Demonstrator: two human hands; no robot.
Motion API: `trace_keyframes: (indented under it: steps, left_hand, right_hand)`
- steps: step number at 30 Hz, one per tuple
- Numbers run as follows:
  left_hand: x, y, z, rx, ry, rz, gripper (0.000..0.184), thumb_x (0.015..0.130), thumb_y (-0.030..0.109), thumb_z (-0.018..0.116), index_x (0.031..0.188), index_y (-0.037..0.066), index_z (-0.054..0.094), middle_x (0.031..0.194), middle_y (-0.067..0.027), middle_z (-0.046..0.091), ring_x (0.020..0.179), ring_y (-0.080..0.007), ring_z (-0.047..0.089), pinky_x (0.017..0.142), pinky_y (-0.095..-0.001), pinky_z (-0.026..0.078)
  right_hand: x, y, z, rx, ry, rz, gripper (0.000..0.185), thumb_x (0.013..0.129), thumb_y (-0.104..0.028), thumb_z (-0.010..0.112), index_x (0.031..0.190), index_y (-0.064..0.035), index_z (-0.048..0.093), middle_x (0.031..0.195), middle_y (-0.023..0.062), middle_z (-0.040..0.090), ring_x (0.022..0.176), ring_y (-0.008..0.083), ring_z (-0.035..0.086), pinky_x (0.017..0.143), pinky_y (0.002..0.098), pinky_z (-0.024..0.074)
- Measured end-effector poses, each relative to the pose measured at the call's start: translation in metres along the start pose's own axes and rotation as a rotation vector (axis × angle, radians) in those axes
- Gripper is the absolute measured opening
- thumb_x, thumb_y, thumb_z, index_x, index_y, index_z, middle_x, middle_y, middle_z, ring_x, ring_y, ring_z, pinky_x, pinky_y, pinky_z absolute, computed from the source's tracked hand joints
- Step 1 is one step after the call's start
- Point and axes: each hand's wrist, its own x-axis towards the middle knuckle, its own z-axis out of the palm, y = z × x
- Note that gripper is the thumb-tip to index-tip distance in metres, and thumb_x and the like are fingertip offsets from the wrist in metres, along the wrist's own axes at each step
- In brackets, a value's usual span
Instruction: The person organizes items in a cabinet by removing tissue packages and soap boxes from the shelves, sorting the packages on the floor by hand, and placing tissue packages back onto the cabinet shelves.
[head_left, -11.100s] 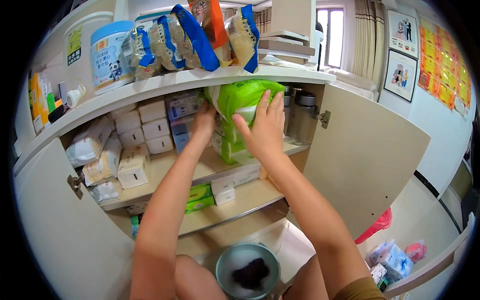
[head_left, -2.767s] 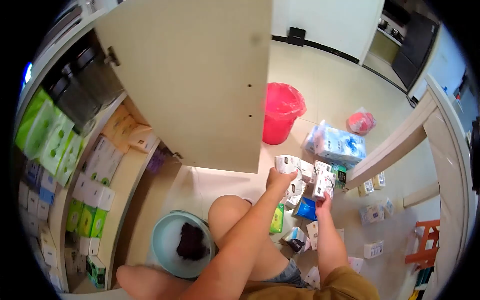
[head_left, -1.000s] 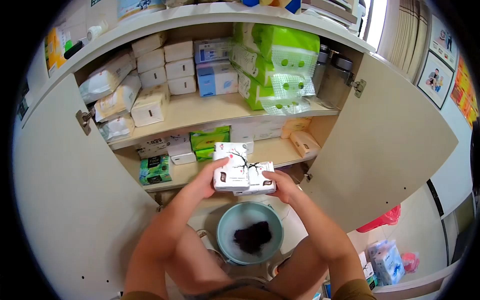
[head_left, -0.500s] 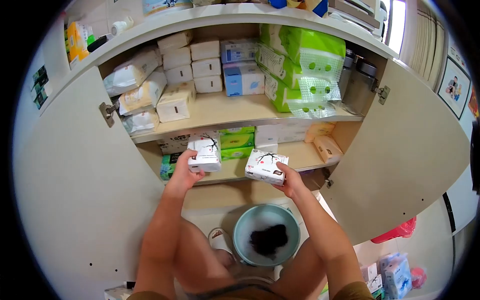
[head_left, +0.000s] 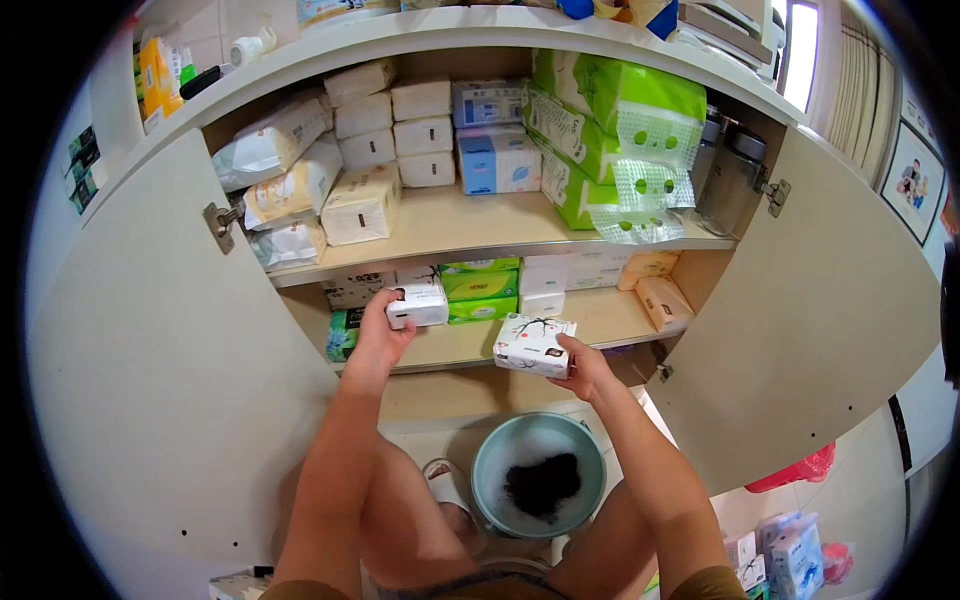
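Observation:
My left hand (head_left: 385, 330) grips a white tissue pack (head_left: 418, 305) at the lower shelf (head_left: 590, 318), its end facing me. Beside that pack stand green tissue packs (head_left: 482, 285), and similar white packs with a branch print are partly hidden behind it. My right hand (head_left: 585, 368) is closed on another white tissue pack (head_left: 533, 343), printed with a dark branch and red dots. This one is held tilted in front of the shelf edge, above the blue-green bucket (head_left: 480, 450).
Both cabinet doors (head_left: 170, 370) (head_left: 800, 330) stand open. On the upper shelf (head_left: 450, 225) are stacked tissue packs, large green packages (head_left: 640, 95) and glass bottles (head_left: 735, 170). The bucket holds sudsy water and a dark item. More packs (head_left: 795, 555) lie on the floor at right.
My left hand has pushed its pack forward into the lower shelf, turning it flatter. The right hand's pack has moved little. The view has shifted slightly.

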Motion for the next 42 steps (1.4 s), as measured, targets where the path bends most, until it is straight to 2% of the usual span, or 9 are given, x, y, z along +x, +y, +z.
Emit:
trace_keyframes:
  steps: [4,12,22,25,29,32,34,41,42]
  left_hand:
    - [0.02,0.006,-0.015,-0.015,0.026,-0.025,0.017,0.068,0.017,0.053,0.081,0.011,0.047,0.086,-0.0048,0.048,0.077,-0.0168,0.041,0.058,-0.0262,0.038]
    - [0.033,-0.005,-0.006,-0.277,0.194,0.098,0.01,0.076,0.007,0.048,0.086,0.005,0.049,0.088,-0.0047,0.047,0.079,-0.017,0.042,0.081,-0.0307,0.042]
    - [0.067,-0.02,-0.006,-0.139,0.182,0.176,0.02,0.073,0.006,0.055,0.092,0.01,0.048,0.075,-0.0011,0.048,0.064,-0.0124,0.044,0.068,-0.0239,0.044]
    - [0.053,-0.026,0.007,-0.076,0.476,0.05,0.023,0.071,0.012,0.059,0.091,0.012,0.048,0.074,-0.0017,0.046,0.061,-0.0116,0.043,0.058,-0.0198,0.042]
    - [0.063,-0.052,-0.013,0.168,0.02,-0.182,0.031,0.07,0.021,0.06,0.095,0.008,0.046,0.077,-0.0043,0.049,0.073,-0.0155,0.048,0.061,-0.026,0.041]
    - [0.01,-0.053,0.024,0.355,0.074,-0.274,0.035,0.072,0.026,0.058,0.1,0.008,0.047,0.085,-0.0052,0.052,0.078,-0.014,0.049,0.07,-0.0281,0.039]
    - [-0.008,-0.054,0.031,0.341,-0.434,-0.366,0.039,0.073,0.032,0.057,0.104,0.011,0.048,0.091,-0.0039,0.055,0.085,-0.0123,0.05,0.074,-0.0273,0.036]
    - [0.0,-0.055,0.016,0.433,-0.34,-0.289,0.034,0.072,0.03,0.057,0.099,0.01,0.052,0.089,-0.0002,0.057,0.078,-0.0113,0.053,0.066,-0.0253,0.04]
    - [-0.006,-0.047,0.018,0.41,-0.304,-0.27,0.035,0.073,0.026,0.052,0.103,0.008,0.048,0.098,-0.005,0.055,0.087,-0.0163,0.053,0.071,-0.0285,0.042]
  right_hand:
    - [-0.004,-0.001,0.002,-0.009,0.023,0.006,0.037,0.074,-0.032,0.052,0.103,-0.01,0.046,0.095,0.0073,0.053,0.087,0.0223,0.049,0.078,0.0414,0.0364]
    - [-0.011,-0.002,0.005,-0.023,-0.032,0.007,0.036,0.074,-0.029,0.052,0.102,-0.0084,0.046,0.093,0.0079,0.053,0.085,0.0219,0.049,0.076,0.0388,0.0376]
    - [-0.01,-0.002,0.001,-0.079,-0.043,0.011,0.032,0.074,-0.022,0.053,0.101,-0.0067,0.046,0.091,0.0078,0.053,0.084,0.019,0.049,0.074,0.037,0.0405]
    - [-0.021,-0.007,0.004,-0.088,-0.041,-0.046,0.032,0.074,-0.022,0.053,0.102,-0.0082,0.046,0.091,0.0064,0.053,0.083,0.0183,0.049,0.074,0.0366,0.0402]
    - [-0.025,-0.012,0.007,-0.083,-0.093,-0.125,0.034,0.073,-0.022,0.053,0.104,-0.0112,0.045,0.092,0.0036,0.053,0.083,0.0165,0.049,0.073,0.0339,0.0393]
    - [-0.024,-0.013,0.01,-0.072,-0.151,-0.145,0.036,0.073,-0.023,0.054,0.106,-0.0123,0.045,0.092,0.0024,0.053,0.083,0.0157,0.049,0.073,0.0331,0.0385]
    - [-0.024,-0.012,0.014,-0.069,-0.181,-0.152,0.037,0.073,-0.023,0.054,0.107,-0.0125,0.044,0.093,0.0022,0.053,0.083,0.0157,0.049,0.073,0.0331,0.0381]
    - [-0.031,-0.01,0.028,0.03,-0.375,-0.135,0.042,0.073,-0.032,0.055,0.108,-0.0127,0.042,0.1,0.0041,0.05,0.086,0.0174,0.048,0.072,0.0339,0.0391]
    - [-0.034,-0.011,0.03,0.074,-0.406,-0.128,0.043,0.073,-0.033,0.056,0.107,-0.0123,0.042,0.101,0.0049,0.049,0.086,0.0176,0.048,0.073,0.034,0.0395]
